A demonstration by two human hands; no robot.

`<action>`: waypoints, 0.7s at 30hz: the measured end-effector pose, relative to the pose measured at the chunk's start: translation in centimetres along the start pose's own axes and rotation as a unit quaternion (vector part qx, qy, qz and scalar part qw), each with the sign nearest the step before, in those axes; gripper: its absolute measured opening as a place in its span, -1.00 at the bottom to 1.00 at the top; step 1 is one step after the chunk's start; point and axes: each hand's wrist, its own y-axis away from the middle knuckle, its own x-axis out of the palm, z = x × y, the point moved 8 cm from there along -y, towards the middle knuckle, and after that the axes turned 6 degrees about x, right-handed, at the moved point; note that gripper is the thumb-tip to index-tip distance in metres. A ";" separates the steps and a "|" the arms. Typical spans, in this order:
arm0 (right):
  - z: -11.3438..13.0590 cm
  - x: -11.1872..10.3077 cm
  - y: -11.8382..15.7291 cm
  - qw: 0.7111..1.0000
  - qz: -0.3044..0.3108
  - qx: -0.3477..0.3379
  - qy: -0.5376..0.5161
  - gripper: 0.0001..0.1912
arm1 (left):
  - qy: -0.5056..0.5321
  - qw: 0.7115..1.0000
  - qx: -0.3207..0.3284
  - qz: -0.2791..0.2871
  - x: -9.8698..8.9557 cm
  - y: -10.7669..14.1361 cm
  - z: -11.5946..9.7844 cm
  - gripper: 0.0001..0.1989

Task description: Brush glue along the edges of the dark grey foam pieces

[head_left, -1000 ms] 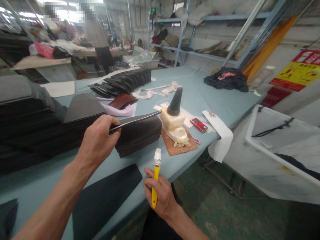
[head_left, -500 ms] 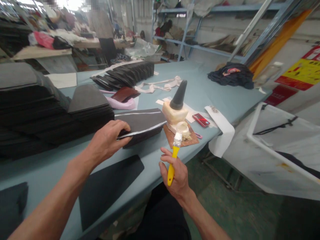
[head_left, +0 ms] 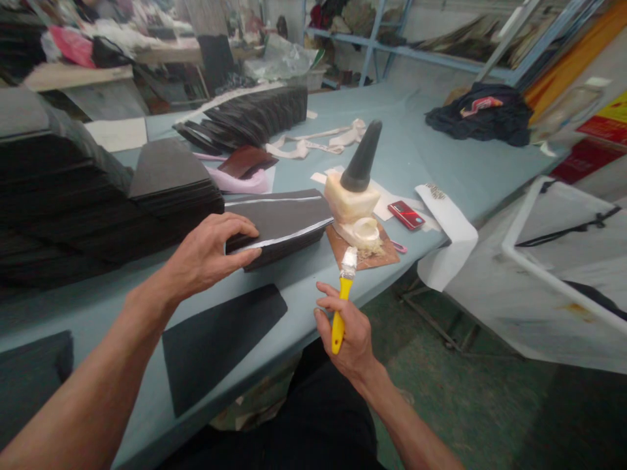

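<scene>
My left hand (head_left: pixel 210 247) rests on the near left end of a stack of dark panels (head_left: pixel 289 212), fingers on the top sheet and thumb apart by its edge. White strips run along both long edges of that sheet. In my right hand (head_left: pixel 347 326) is a yellow-handled paintbrush (head_left: pixel 345 297), its white-coated bristles pointing away from me. Just beyond the brush, a pale, crusted pot (head_left: pixel 365 232) sits on a brown board (head_left: pixel 337 248). Behind it a black cone (head_left: pixel 363 156) stands on a cream block (head_left: pixel 350 196). A single dark panel (head_left: pixel 223 346) lies flat below my left hand.
Tall stacks of dark sheets (head_left: pixel 59 202) fill the table's left side. A fanned row of black pieces (head_left: pixel 249 117) lies farther back. Right of the pot are a red case (head_left: pixel 405 215) and a white sheet (head_left: pixel 448 228) hanging over the edge. A white bin (head_left: pixel 553 281) stands at right.
The head view has tilted down, so the table things sit higher in the picture. My left hand's fingers are slightly more spread on the stack. The right hand keeps its hold on the brush.
</scene>
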 end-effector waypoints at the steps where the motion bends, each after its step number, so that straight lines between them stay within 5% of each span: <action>1: -0.1 0.1 0.1 1.000 0.001 0.003 0.001 -0.85 | -0.001 1.000 -0.002 -0.001 0.0 0.0 -0.1 -0.61; 16: -0.7 0.5 0.9 0.999 0.019 0.022 -0.014 -0.85 | -0.041 0.998 -0.021 -0.049 0.0 0.7 -0.4 -0.68; 21: -0.3 -0.1 0.7 1.000 0.018 0.011 -0.001 -0.84 | -0.022 0.990 -0.039 -0.137 -2.0 0.6 -0.8 -0.93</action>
